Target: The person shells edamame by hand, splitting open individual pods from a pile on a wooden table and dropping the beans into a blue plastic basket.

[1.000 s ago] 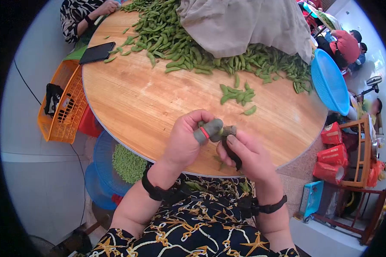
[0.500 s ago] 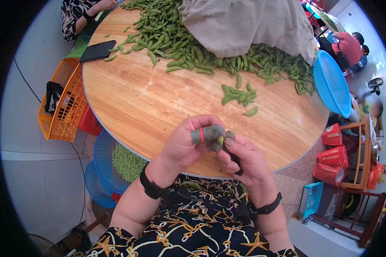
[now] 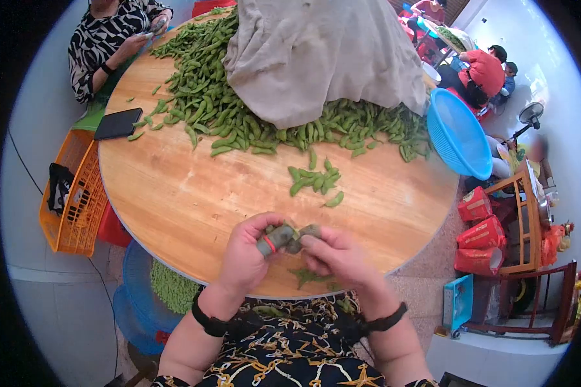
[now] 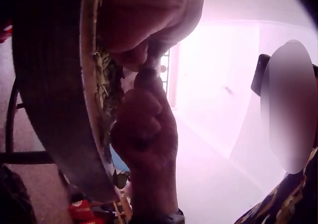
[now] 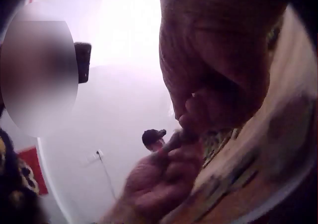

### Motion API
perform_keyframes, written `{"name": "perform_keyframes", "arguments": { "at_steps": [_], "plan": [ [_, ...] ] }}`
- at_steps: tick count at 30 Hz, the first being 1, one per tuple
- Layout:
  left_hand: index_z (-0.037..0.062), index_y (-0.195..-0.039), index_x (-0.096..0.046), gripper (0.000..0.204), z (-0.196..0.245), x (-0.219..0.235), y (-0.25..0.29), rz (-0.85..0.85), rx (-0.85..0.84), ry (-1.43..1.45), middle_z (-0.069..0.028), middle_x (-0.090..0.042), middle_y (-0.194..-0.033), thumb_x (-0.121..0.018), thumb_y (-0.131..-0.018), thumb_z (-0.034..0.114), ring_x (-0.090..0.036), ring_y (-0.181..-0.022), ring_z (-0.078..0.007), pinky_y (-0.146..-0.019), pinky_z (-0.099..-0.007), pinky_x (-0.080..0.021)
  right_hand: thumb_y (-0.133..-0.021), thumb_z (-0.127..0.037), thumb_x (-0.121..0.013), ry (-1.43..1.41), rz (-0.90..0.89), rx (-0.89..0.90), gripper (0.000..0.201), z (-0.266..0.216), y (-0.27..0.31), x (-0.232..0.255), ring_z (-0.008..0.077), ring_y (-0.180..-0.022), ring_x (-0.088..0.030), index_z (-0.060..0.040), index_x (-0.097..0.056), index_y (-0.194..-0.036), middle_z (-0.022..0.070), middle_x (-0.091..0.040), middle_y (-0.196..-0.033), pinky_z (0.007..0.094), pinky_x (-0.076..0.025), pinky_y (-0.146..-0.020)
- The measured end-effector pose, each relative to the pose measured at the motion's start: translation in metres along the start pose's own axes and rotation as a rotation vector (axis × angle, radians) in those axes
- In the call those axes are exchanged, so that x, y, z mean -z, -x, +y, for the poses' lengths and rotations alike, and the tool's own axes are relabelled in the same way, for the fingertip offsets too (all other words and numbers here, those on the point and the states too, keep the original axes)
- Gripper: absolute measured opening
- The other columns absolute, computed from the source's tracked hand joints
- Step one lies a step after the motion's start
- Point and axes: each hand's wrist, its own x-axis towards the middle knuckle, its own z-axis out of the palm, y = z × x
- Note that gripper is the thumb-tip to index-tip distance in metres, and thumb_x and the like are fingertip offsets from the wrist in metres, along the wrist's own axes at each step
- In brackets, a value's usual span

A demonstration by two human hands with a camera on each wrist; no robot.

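Above the table's near edge, my left hand [image 3: 242,258] and right hand [image 3: 339,255] meet fingertip to fingertip. Grey finger covers [image 3: 274,240], one with a red band, sit on the left hand's fingers. Another grey cover [image 3: 310,231] shows at the right fingertips. Between them both hands pinch a green soybean pod [image 3: 296,235], mostly hidden by the covers. Under the right hand, a few pods [image 3: 306,277] lie by the table edge. In the dark wrist views, the left hand [image 4: 149,20] and right hand [image 5: 213,60] also meet at the fingertips.
A large pod heap [image 3: 206,97] lies partly under a grey cloth [image 3: 323,58], with a small pod group [image 3: 316,179] nearer. A phone [image 3: 118,124] and blue basket [image 3: 457,134] flank the table [image 3: 187,206]. Shelled beans [image 3: 173,288] fill a basin below left. Another person [image 3: 119,45] sits at left.
The head view has tilted up, so the table and hands appear lower and further left. My hands stay together at the pod, and the right fingers have shifted around it. The other person shows more.
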Motion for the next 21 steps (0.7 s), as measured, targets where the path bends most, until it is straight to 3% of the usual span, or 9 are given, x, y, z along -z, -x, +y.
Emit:
{"name": "perform_keyframes", "arguments": {
  "at_steps": [4, 5, 6, 9, 12, 16, 18, 19, 21],
  "plan": [
    [0.0020, -0.096, -0.059, 0.016, -0.001, 0.003, -0.001, 0.008, 0.014, 0.010, -0.0006, -0.058, -0.078, -0.054, -0.081, 0.001, -0.048, -0.060, -0.0047, -0.051, -0.0150, -0.034, -0.082, -0.014, -0.059, 0.666, 0.372, 0.324, 0.016, -0.022, -0.006, 0.042, 0.0047, -0.063, -0.053, -0.0010, -0.063, -0.090, 0.0014, -0.063, -0.073, 0.0228, -0.044, -0.056],
    [0.0017, -0.099, -0.060, 0.020, -0.001, 0.004, -0.001, -0.055, 0.024, 0.011, -0.0006, -0.058, -0.079, -0.053, -0.081, 0.000, -0.050, -0.062, -0.0050, -0.052, -0.0150, -0.036, -0.079, -0.013, -0.060, 0.731, 0.443, 0.330, 0.018, -0.029, -0.006, 0.047, 0.0126, -0.063, -0.060, -0.0009, -0.062, -0.093, 0.0071, -0.065, -0.073, 0.0283, -0.047, -0.058],
    [0.0017, -0.099, -0.060, 0.020, 0.002, 0.003, 0.000, -0.048, 0.029, 0.012, -0.0006, -0.058, -0.079, -0.053, -0.081, 0.000, -0.050, -0.062, -0.0050, -0.052, -0.0150, -0.036, -0.079, -0.013, -0.060, 0.729, 0.438, 0.322, 0.018, -0.031, -0.010, 0.051, 0.0126, -0.063, -0.060, -0.0009, -0.062, -0.093, 0.0071, -0.065, -0.073, 0.0283, -0.047, -0.058],
    [0.0009, -0.105, -0.060, 0.024, 0.008, -0.004, 0.003, -0.271, 0.270, -0.230, -0.0001, -0.058, -0.080, -0.053, -0.082, 0.000, -0.050, -0.064, -0.0047, -0.056, -0.0150, -0.038, -0.075, -0.015, -0.059, 1.264, 0.383, 0.317, 0.025, -0.032, -0.021, 0.056, 0.0354, -0.067, -0.059, -0.0046, -0.060, -0.098, 0.0187, -0.061, -0.070, 0.0403, -0.048, -0.060],
    [0.0037, -0.108, -0.060, 0.025, 0.004, -0.003, 0.003, -0.355, 0.250, -0.316, 0.0039, -0.055, -0.082, -0.055, -0.084, 0.003, -0.046, -0.065, -0.0021, -0.059, -0.0166, -0.040, -0.076, -0.017, -0.059, 1.509, 0.414, 0.339, 0.021, -0.021, -0.031, 0.057, 0.0367, -0.066, -0.058, -0.0043, -0.060, -0.093, 0.0195, -0.060, -0.070, 0.0418, -0.047, -0.060],
    [0.0030, -0.106, -0.061, 0.027, 0.000, -0.008, 0.000, -0.150, 0.033, -0.354, 0.0041, -0.053, -0.078, -0.064, -0.080, 0.011, -0.046, -0.068, -0.0028, -0.062, -0.0172, -0.040, -0.077, -0.017, -0.060, 1.319, 0.359, 0.452, 0.019, -0.015, -0.017, 0.037, 0.0300, -0.060, -0.059, -0.0018, -0.058, -0.089, 0.0153, -0.060, -0.064, 0.0381, -0.047, -0.056],
    [0.0024, -0.105, -0.061, 0.029, -0.004, -0.005, 0.000, -0.109, -0.057, -0.291, 0.0036, -0.054, -0.078, -0.067, -0.078, 0.012, -0.047, -0.070, -0.0037, -0.065, -0.0176, -0.040, -0.082, -0.020, -0.059, 0.683, 0.250, 0.211, 0.019, -0.013, -0.008, 0.023, 0.0151, -0.052, -0.054, -0.0018, -0.057, -0.086, 0.0044, -0.055, -0.058, 0.0294, -0.042, -0.049],
    [0.0020, -0.104, -0.061, 0.028, -0.003, -0.002, -0.001, -0.132, -0.074, -0.345, 0.0021, -0.056, -0.082, -0.067, -0.078, 0.012, -0.049, -0.073, -0.0041, -0.066, -0.0175, -0.040, -0.082, -0.020, -0.059, 0.680, 0.248, 0.209, 0.019, -0.009, -0.005, 0.016, 0.0151, -0.052, -0.054, -0.0018, -0.057, -0.086, 0.0044, -0.055, -0.058, 0.0294, -0.042, -0.049],
    [0.0016, -0.103, -0.060, 0.027, -0.004, 0.001, -0.003, -0.151, -0.086, -0.403, 0.0006, -0.057, -0.086, -0.066, -0.078, 0.011, -0.051, -0.076, -0.0045, -0.067, -0.0174, -0.041, -0.086, -0.022, -0.056, 0.170, 0.072, 0.093, 0.018, -0.002, 0.000, 0.003, 0.0047, -0.051, -0.042, -0.0038, -0.055, -0.085, -0.0045, -0.048, -0.058, 0.0216, -0.035, -0.045]
  ]
}}
